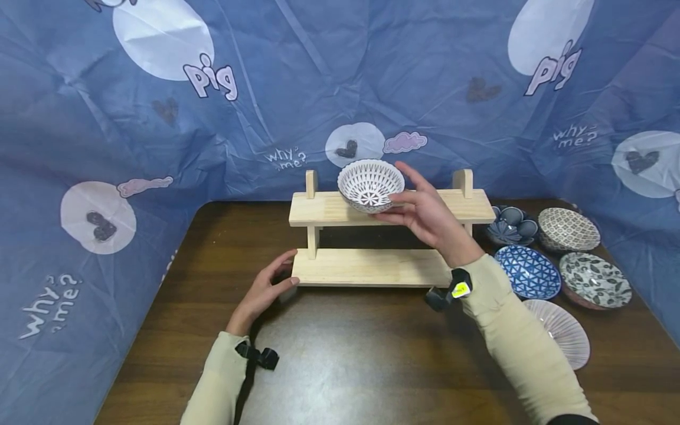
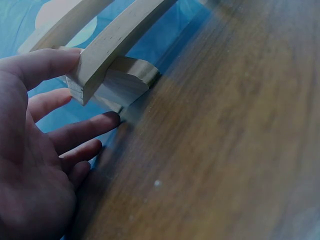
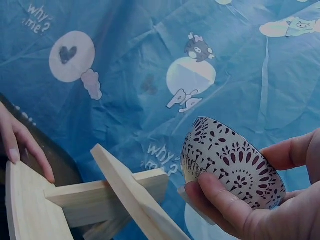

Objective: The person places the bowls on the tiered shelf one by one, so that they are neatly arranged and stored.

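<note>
A two-tier wooden display rack (image 1: 366, 267) stands on the table. My right hand (image 1: 429, 217) grips a small white bowl (image 1: 366, 180) by its side, thumb and fingers around the wall. In the head view, the bowl overlaps the upper shelf, tilted with its patterned inside towards me. The right wrist view shows dark petal shapes on the outside of this bowl (image 3: 232, 167). Whether it touches the shelf, I cannot tell. At the rack's left end, my left hand (image 1: 264, 290) pinches the lower board between thumb and index finger; its other fingers (image 2: 85, 132) extend below the board.
Right of the rack lie several bowls: a dark blue petal-shaped one (image 1: 511, 226), a beige patterned one (image 1: 568, 229), a blue triangle-patterned one (image 1: 528, 273) and a leaf-patterned one (image 1: 595, 280). A pale ribbed dish (image 1: 565, 333) sits nearest my right sleeve. Blue printed cloth (image 1: 255, 88) hangs behind.
</note>
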`<state>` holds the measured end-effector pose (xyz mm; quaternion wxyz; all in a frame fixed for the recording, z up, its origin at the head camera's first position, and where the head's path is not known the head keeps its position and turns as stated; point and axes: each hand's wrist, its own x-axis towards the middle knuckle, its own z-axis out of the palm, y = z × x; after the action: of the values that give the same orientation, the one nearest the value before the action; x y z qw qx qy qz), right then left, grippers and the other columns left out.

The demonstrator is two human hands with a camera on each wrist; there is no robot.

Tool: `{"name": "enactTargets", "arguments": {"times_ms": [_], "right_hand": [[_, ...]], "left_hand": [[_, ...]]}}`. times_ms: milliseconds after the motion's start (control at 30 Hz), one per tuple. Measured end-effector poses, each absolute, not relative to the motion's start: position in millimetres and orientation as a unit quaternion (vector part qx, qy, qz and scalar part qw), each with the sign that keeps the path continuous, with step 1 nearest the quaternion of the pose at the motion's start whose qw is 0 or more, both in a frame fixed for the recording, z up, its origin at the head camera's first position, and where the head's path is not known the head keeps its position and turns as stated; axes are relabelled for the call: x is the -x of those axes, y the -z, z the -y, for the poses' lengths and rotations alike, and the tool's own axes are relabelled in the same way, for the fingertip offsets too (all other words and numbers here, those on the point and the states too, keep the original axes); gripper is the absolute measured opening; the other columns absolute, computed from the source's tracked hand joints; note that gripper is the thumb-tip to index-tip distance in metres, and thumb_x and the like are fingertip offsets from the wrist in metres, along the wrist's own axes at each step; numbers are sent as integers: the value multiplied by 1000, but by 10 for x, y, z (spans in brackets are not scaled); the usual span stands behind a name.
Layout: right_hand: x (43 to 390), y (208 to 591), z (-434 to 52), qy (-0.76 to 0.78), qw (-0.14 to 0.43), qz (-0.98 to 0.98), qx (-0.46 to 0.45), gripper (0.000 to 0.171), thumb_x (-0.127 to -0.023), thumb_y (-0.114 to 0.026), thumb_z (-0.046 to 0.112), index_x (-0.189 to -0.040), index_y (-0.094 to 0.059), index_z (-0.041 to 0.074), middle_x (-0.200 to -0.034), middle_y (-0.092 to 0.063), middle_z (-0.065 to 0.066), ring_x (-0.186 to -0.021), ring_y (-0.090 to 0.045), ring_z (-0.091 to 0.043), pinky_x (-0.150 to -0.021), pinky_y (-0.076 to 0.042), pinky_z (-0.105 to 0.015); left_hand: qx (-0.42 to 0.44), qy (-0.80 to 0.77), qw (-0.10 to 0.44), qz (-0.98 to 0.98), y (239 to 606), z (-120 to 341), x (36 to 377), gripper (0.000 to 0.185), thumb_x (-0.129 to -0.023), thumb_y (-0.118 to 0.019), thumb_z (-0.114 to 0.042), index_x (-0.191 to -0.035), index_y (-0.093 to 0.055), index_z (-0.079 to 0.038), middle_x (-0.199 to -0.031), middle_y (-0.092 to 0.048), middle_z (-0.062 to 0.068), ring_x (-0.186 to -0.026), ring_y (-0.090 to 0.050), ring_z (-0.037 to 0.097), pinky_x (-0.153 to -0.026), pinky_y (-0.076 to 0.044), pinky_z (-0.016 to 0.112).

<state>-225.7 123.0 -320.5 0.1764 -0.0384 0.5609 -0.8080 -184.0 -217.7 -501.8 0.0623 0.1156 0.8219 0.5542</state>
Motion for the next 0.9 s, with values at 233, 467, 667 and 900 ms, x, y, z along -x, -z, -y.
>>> {"name": "enactTargets", "arguments": {"times_ms": [233, 467, 667, 900], "right_hand": [[2290, 3228, -1102, 824, 181, -535, 42, 83, -94, -35, -13, -162, -7, 26, -164, -13, -22, -142, -35, -51, -105, -42, -54], [2333, 3239, -965, 832, 186, -521, 44, 84, -93, -35, -14, -162, -6, 24, -164, -13, -23, -141, -35, -53, -105, -42, -55], [2370, 3256, -872, 834, 189, -517, 38, 83, -94, -36, -14, -162, -10, 26, -163, -14, -23, -141, -37, -52, -106, -42, -56], [2406, 3277, -754, 836, 191, -513, 28, 84, -93, -36, -15, -162, -10, 26, -163, -14, -23, -140, -38, -53, -106, -43, -56]], "left_hand": [[-117, -555, 62, -821, 5029, 2178, 1841, 62, -93, -67, -17, -151, -44, -15, -140, -57, 24, -130, -53, 40, -109, -37, 56], [-120, -555, 59, -821, 5025, 2177, 1838, 62, -93, -67, -17, -150, -44, -14, -139, -57, 24, -130, -53, 40, -109, -37, 55], [-121, -556, 58, -820, 5027, 2177, 1841, 62, -93, -67, -16, -150, -44, -14, -139, -58, 25, -130, -53, 40, -109, -37, 56], [-124, -554, 57, -821, 5022, 2179, 1842, 61, -93, -67, -16, -150, -44, -13, -139, -58, 24, -130, -54, 40, -109, -37, 56]]}}
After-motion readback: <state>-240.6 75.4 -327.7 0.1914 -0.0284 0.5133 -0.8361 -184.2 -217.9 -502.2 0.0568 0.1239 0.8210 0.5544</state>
